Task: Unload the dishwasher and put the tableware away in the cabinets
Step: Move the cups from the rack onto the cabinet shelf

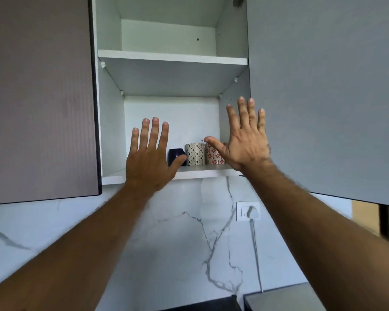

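Both hands are raised with backs to the camera before the open cabinet (112, 108). The left hand (147, 163) and right hand (245, 144) each have a fully spread grip, fingers straight, holding nothing. On the cabinet's bottom shelf (195, 172) stand 3 cups: dark cup (175, 153), diamond-patterned cup (195, 153), red-flowered cup (212, 157).
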### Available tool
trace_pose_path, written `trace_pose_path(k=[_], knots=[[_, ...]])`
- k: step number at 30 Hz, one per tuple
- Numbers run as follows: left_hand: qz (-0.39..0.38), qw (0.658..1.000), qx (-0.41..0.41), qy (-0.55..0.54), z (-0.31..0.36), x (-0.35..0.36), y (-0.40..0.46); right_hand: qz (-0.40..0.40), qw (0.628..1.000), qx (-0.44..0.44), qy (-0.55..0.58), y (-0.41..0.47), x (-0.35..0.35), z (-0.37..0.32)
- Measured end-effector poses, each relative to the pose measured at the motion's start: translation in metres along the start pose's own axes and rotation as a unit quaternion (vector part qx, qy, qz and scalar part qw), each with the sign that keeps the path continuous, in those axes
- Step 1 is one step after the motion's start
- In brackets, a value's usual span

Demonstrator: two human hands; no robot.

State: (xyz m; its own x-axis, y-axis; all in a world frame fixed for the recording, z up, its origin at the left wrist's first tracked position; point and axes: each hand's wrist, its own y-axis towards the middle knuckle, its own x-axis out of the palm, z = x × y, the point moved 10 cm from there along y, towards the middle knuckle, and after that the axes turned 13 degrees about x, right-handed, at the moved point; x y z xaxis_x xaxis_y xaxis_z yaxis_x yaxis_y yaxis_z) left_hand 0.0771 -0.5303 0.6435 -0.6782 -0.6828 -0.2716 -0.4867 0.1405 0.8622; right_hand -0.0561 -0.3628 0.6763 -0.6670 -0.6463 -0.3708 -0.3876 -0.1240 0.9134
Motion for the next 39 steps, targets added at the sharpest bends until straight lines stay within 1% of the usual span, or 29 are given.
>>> trace_pose_path(k=[5,9,14,18,21,24,27,29,31,34,36,39], knots=[[0.017,0.998,-0.007,-0.063,0.006,-0.026,-0.016,0.007,1.0,0.005,-0.016,-0.036,-0.027,-0.007],[0.021,0.993,0.041,-0.108,0.035,-0.035,-0.042,0.001,0.999,-0.013,-0.031,-0.074,-0.039,0.0],[-0.025,0.988,0.055,-0.142,0.074,-0.03,-0.073,-0.047,0.995,0.01,-0.091,-0.111,-0.048,0.032],[-0.044,0.98,0.063,-0.185,0.109,-0.036,-0.087,-0.075,0.99,0.04,-0.114,-0.135,-0.075,0.07],[-0.046,0.969,0.055,-0.237,0.138,-0.047,-0.097,-0.066,0.99,0.052,-0.114,-0.155,-0.099,0.098],[-0.073,0.956,0.048,-0.281,0.182,-0.051,-0.129,-0.07,0.99,0.056,-0.107,-0.191,-0.115,0.131],[-0.111,0.948,0.088,-0.286,0.239,-0.054,-0.164,-0.088,0.987,0.062,-0.121,-0.239,-0.127,0.172],[-0.131,0.942,0.09,-0.294,0.269,-0.059,-0.18,-0.114,0.982,0.071,-0.134,-0.269,-0.131,0.202],[-0.149,0.934,0.095,-0.311,0.303,-0.068,-0.192,-0.168,0.97,0.089,-0.152,-0.3,-0.134,0.237],[-0.161,0.916,0.114,-0.349,0.358,-0.087,-0.207,-0.249,0.942,0.135,-0.183,-0.347,-0.14,0.295],[-0.174,0.904,0.138,-0.364,0.399,-0.103,-0.215,-0.283,0.923,0.168,-0.198,-0.374,-0.151,0.335],[-0.19,0.889,0.17,-0.381,0.455,-0.129,-0.223,-0.307,0.904,0.206,-0.216,-0.408,-0.178,0.387]])
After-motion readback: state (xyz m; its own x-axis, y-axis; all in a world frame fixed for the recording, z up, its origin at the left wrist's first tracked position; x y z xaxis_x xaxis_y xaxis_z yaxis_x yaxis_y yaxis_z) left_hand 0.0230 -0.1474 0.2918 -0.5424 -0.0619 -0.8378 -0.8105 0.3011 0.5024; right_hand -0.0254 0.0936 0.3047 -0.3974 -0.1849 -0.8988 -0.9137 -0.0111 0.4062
